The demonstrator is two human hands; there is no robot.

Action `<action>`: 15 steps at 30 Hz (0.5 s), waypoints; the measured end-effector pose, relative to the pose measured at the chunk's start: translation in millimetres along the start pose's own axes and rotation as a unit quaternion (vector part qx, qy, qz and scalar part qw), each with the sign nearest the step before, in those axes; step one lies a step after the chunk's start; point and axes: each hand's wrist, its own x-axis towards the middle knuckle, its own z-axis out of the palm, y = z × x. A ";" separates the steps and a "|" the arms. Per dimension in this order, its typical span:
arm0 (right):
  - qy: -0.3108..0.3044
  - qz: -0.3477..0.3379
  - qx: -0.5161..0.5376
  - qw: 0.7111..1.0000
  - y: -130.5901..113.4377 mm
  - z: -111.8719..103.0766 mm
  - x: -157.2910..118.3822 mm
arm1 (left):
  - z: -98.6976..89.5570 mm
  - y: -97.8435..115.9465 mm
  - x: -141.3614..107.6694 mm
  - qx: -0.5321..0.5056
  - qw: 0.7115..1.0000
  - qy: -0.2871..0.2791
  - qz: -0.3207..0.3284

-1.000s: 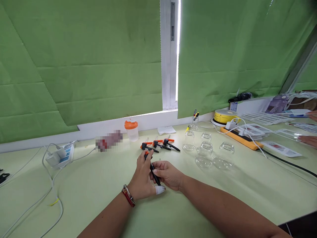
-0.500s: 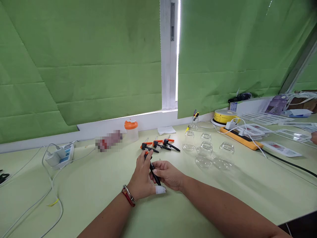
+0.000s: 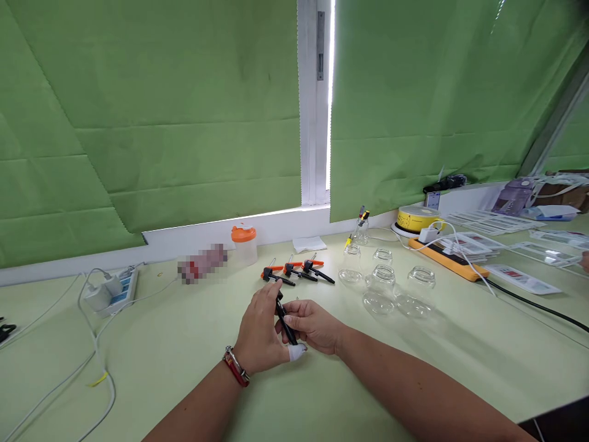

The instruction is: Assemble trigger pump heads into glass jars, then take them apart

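Note:
A slim black tool (image 3: 286, 322) is held at a slant between my two hands over the table. My left hand (image 3: 261, 325) is closed around its upper end, and its thumb with a white wrapping (image 3: 296, 352) lies at the lower end. My right hand (image 3: 314, 325) pinches the shaft between thumb and fingers. The fingers partly hide the tool, so its exact kind cannot be made out. Just beyond lie three black-and-orange tools (image 3: 297, 272) with thin metal rods, side by side. Several clear glass jars (image 3: 380, 294) stand to the right of my hands.
A cup with an orange lid (image 3: 243, 234) stands by the wall, near a folded white tissue (image 3: 309, 244). White power strip (image 3: 123, 293) and cables lie left. At right are an orange power strip (image 3: 453, 261), a yellow tin (image 3: 418, 218), printed sheets (image 3: 522, 279) and another person's hand (image 3: 585, 261).
My left fingers have closed further over the tool's top, hiding the orange part that showed before. The right hand keeps its pinch, nearly unmoved.

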 end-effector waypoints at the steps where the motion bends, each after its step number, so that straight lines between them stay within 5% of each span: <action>1: 0.005 0.001 -0.036 0.999 -2.2 -4.9 0.9 | -1.8 -0.1 0.1 -0.002 1.000 -0.003 -0.004; 4: 0.119 -0.019 -0.221 0.968 -7.9 -28.8 4.9 | -8.1 -0.2 0.6 -0.013 0.999 -0.008 -0.031; 7: 0.258 -0.025 -0.432 0.864 -8.3 -56.5 8.8 | -13.4 1.1 1.1 -0.037 0.997 -0.024 -0.067; 11: 0.275 -0.026 -0.525 0.805 -1.2 -74.5 13.3 | -14.6 2.2 0.8 -0.069 0.993 -0.057 -0.081; 15: 0.251 -0.026 -0.601 0.759 6.5 -69.2 19.1 | -10.2 0.6 -0.3 -0.085 0.990 -0.092 -0.067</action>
